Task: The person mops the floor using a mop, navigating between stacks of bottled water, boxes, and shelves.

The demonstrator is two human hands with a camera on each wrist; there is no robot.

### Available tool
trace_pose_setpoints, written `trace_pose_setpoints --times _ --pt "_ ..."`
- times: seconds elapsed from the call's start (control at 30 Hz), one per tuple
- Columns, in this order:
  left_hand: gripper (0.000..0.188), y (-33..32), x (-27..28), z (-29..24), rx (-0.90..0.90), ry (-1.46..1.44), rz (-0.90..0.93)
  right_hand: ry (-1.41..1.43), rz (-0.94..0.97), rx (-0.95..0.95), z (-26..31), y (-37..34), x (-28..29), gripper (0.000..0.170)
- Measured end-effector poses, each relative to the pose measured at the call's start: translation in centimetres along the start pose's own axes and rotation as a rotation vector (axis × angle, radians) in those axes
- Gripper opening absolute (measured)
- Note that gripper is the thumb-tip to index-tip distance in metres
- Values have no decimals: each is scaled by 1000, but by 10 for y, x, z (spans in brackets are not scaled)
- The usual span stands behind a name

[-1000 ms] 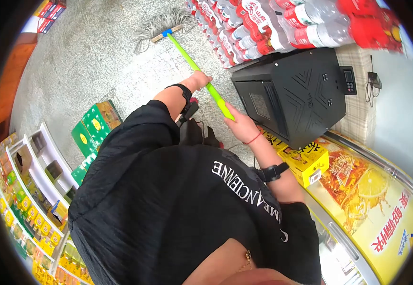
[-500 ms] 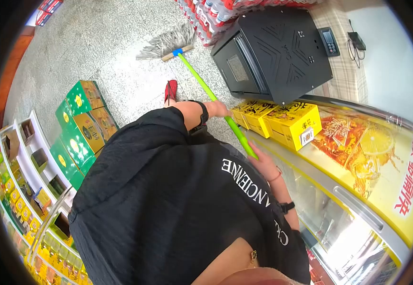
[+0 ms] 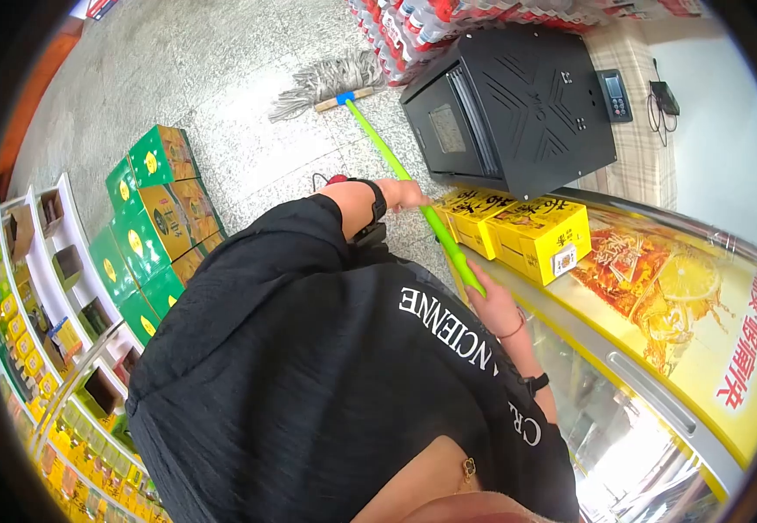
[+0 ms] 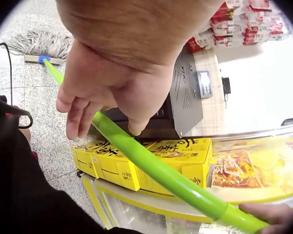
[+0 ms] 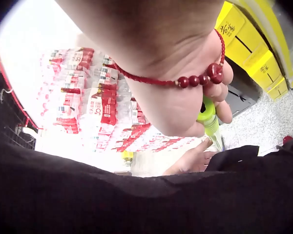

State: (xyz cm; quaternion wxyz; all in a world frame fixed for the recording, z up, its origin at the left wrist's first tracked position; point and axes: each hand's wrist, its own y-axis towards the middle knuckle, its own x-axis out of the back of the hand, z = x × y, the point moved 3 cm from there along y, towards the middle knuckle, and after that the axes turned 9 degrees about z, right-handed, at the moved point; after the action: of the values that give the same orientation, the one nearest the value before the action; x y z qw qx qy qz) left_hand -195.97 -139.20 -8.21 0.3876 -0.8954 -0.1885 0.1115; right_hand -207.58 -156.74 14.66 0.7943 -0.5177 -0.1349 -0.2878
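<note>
A string mop with a bright green handle (image 3: 387,155) slants across the head view. Its grey strands (image 3: 331,80) lie spread on the speckled floor, below a wooden bar with a blue joint. My left hand (image 3: 403,193) grips the handle partway down, its fingers curled round the pole in the left wrist view. Close to the handle's top end, my right hand (image 3: 495,307) holds on, near my body. A red beaded bracelet (image 5: 185,80) circles that wrist, and curled fingers (image 5: 223,111) show around the green end in the right wrist view.
A black cabinet-like machine (image 3: 518,113) stands right of the mop, beside stacked bottle packs (image 3: 413,35). Yellow boxes (image 3: 540,240) sit on a yellow-edged glass-topped freezer (image 3: 692,349) at my right. Green cartons (image 3: 143,244) and loaded shelves (image 3: 74,253) line the left.
Over the second, the mop and both hands have come back nearer my body and rightward in view. The view has shifted too. A red shoe, plain half a second ago, is mostly hidden now.
</note>
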Motion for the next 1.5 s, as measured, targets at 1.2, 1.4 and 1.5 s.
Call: trace_pose_setpoints --times 1.2,1.4,1.5 --pt "81 -20 25 -10 36 123 -447 -93 181 192 -8 104 6 57" --pt "68 20 -118 -68 -92 400 -287 -39 175 220 -126 -11 -23 51" --pt "69 34 -169 -81 84 95 -71 0 121 284 -159 -68 -29 52"
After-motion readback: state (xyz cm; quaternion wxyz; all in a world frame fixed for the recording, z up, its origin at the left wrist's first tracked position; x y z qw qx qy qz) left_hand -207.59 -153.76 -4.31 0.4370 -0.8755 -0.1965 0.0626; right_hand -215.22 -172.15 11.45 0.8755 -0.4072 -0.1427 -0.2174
